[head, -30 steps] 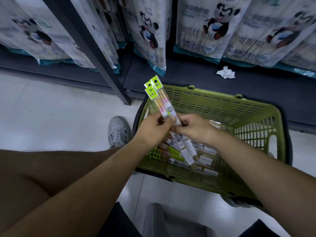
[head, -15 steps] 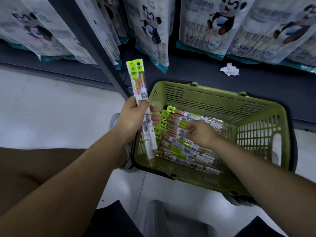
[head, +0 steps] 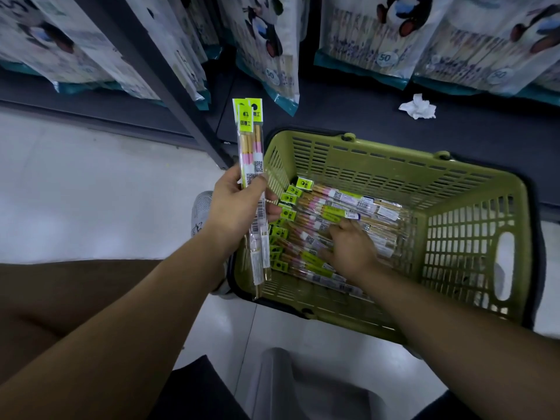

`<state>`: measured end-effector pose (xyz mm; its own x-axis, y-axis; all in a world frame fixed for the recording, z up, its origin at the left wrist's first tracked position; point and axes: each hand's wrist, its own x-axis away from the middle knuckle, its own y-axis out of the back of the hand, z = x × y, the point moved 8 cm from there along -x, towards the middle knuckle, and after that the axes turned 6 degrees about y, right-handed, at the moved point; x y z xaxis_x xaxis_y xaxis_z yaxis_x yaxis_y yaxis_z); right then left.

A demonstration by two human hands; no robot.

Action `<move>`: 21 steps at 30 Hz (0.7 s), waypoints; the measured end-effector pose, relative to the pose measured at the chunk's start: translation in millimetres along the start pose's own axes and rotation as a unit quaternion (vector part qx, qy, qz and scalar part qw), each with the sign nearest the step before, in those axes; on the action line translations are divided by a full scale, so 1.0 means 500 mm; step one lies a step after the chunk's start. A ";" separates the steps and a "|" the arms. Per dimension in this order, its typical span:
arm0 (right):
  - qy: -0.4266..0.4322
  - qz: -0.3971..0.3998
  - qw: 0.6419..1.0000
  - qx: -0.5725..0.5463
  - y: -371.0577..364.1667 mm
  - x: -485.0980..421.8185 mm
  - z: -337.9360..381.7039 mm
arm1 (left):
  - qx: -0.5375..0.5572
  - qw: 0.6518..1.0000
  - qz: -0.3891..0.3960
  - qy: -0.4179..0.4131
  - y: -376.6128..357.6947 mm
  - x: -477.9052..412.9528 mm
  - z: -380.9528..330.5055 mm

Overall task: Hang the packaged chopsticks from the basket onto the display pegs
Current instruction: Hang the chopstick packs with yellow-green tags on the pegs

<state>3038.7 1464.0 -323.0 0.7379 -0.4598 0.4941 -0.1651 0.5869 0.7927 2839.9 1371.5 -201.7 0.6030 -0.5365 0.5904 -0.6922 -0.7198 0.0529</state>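
- Closest in, bottom middle: a pale grey plastic stool (head: 281,386) on the white tiled floor (head: 75,177), with a brown trouser leg (head: 45,286) along the left side.
- The left hand (head: 239,207) is up just outside the basket's left wall. Thumb and fingers are wrapped round the middle of a small bunch of clear-wrapped chopstick packs (head: 250,140). They stand nearly upright, neon-green header cards on top, bottom ends hanging over the basket's near-left corner.
- The right hand (head: 348,250) is down inside the olive-green slotted plastic shopping basket (head: 472,247), palm down, fingers bent into the pile. Honestly can't tell if it's got hold of a pack or is only touching them.
- A pile of loose chopstick packs (head: 330,207) covers the basket's floor. They lie roughly side by side, green cards lined up toward the left wall and the other ends toward the right wall.
- A grey mesh sneaker (head: 201,213) peeks out just beside the basket's left wall, partly behind the left hand.
- Past the basket's far rim runs a dark shelf base (head: 363,116). A crumpled white tissue (head: 418,107) sits on it toward the right, apart from the basket.
- A dark metal upright (head: 166,86) slants down to the floor near the basket's far-left corner.
- Farthest back, along the top: big white panda-print bags (head: 266,40) with teal bottoms, some marked 50.
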 end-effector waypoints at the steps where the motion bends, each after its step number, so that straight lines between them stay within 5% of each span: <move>1: -0.002 -0.009 1.000 -0.011 0.003 0.000 0.000 | -0.001 1.000 0.002 -0.001 0.000 -0.001 0.001; 13: 0.004 0.033 0.999 -0.010 0.006 -0.006 -0.005 | 0.001 1.000 0.004 -0.005 -0.003 -0.009 0.008; 21: -0.019 -0.050 0.978 -0.203 0.145 0.000 -0.022 | 0.008 1.000 0.008 0.024 -0.026 -0.006 0.010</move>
<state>3034.0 1513.8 -269.2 0.7104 -0.5489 0.4405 0.1867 0.7504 0.6340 2849.0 1380.0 -208.1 0.5712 -0.5265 0.6297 -0.6948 -0.7186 0.0295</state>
